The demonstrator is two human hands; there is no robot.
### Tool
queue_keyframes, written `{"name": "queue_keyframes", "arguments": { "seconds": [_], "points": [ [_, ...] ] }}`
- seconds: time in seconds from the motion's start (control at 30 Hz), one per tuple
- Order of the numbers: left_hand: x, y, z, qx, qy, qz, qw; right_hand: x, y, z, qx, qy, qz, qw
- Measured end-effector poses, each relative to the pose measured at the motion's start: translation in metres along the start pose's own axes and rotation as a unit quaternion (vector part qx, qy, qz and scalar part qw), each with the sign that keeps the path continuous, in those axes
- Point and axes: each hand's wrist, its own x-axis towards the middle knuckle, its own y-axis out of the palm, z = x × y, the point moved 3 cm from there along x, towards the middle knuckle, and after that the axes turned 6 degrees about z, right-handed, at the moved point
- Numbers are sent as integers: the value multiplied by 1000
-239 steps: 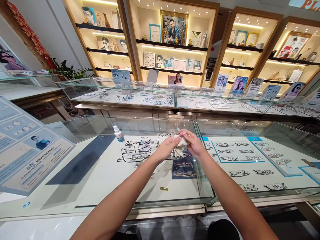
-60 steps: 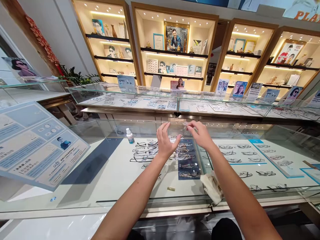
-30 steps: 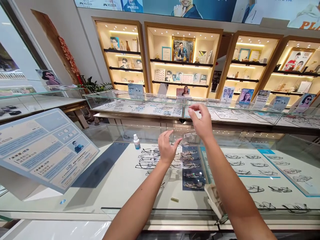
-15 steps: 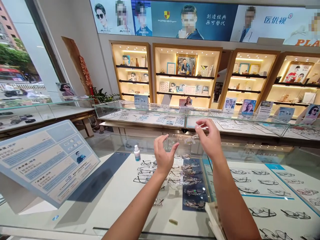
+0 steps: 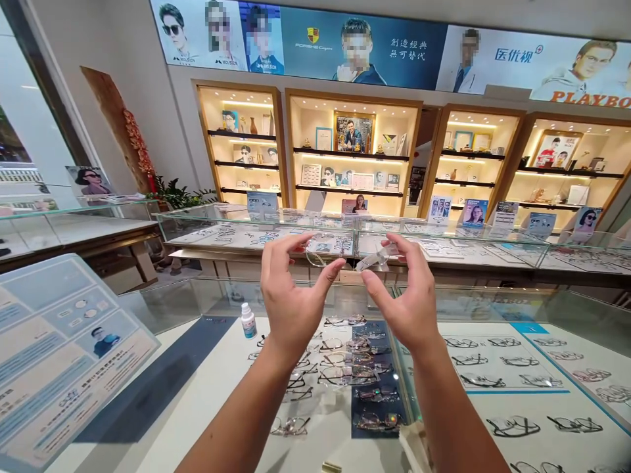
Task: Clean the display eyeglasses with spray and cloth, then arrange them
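Observation:
Between my two hands, a pair of eyeglasses [image 5: 323, 249] with thin rims is held up above the glass counter. My left hand [image 5: 296, 282] grips its left side, thumb below and fingers above. On the other side my right hand [image 5: 404, 289] pinches the right end, with the thumb near the lower rim. A pale label or strip lies across the right lens. Below the hands, several eyeglasses [image 5: 348, 374] lie in rows on the white and dark blue display surface. A small white bottle [image 5: 248, 322] stands upright left of my left hand.
A folded information card [image 5: 73, 355] stands at the left. More eyeglasses [image 5: 515, 426] lie in the case at right. A cloth [image 5: 417, 443] and a small gold-coloured piece [image 5: 331, 467] are near the front. Another glass display counter [image 5: 227, 238] runs behind.
Both hands have come nearer to me with the eyeglasses. My left hand has shifted left and now closes on the left side. The view has turned slightly right.

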Motion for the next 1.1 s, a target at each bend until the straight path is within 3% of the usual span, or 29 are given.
{"name": "queue_keyframes", "arguments": {
  "seconds": [0.53, 1.1],
  "points": [
    [-3, 0, -2, -21, -57, 13, 998, -2, 3, -6, 69, 98, -11, 993],
    [-5, 5, 4, -76, -105, 27, 991, -2, 0, -1, 53, 85, -17, 995]
  ]
}}
